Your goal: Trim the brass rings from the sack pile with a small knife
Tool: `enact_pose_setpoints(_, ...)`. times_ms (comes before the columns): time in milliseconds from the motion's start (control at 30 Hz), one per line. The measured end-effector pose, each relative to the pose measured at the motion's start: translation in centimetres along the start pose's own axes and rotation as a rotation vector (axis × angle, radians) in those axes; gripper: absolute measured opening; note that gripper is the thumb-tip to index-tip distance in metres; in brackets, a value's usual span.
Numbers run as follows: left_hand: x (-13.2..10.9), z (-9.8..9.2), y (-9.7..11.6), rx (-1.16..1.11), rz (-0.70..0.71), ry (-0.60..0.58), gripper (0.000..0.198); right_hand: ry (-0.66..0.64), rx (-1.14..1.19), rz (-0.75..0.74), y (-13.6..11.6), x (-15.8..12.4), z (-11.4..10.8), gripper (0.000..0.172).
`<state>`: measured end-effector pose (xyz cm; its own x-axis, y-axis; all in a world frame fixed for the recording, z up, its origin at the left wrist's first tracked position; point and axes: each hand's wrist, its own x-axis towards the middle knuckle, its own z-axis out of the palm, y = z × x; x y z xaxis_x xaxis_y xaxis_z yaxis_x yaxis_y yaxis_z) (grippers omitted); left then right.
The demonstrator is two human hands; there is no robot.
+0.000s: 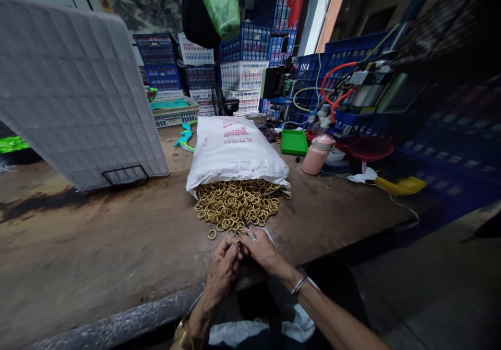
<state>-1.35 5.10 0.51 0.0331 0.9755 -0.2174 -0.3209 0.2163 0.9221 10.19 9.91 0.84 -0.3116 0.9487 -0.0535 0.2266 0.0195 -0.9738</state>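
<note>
A white sack (235,149) lies on the brown worktable (97,245) with a heap of brass-coloured rings (237,204) spilling from its open mouth. Just in front of the heap, at the table's near edge, my left hand (222,267) and my right hand (261,250) meet with fingers pinched together. The left fingers close on a small ring that is barely visible. The right fingers grip a thin metal tool (247,230) that points toward the heap. A few loose rings lie beside my fingertips.
A large grey padded panel (74,94) leans at the left. Behind the sack stand a green tray (294,142), a pink bottle (317,154), a red bowl (368,149), a yellow scoop (403,185) and a machine with orange hoses (364,86). Stacked blue and white crates (242,63) fill the back.
</note>
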Motion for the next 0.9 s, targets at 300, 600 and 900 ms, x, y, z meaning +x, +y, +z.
enact_pose_setpoints(300,-0.2,-0.4,-0.8,-0.146,-0.01,-0.004,0.026,-0.016,0.016,0.051,0.1,0.1,0.0,0.022)
enact_pose_setpoints(600,-0.3,-0.9,-0.5,-0.149,0.031,0.068,0.029,-0.065,-0.655,-0.196,0.6,-1.3,-0.4,0.012)
enact_pose_setpoints(900,-0.7,-0.6,0.1,-0.033,0.035,0.117,0.039,-0.165,-0.907,-0.176,0.2,-1.6,-0.8,0.027)
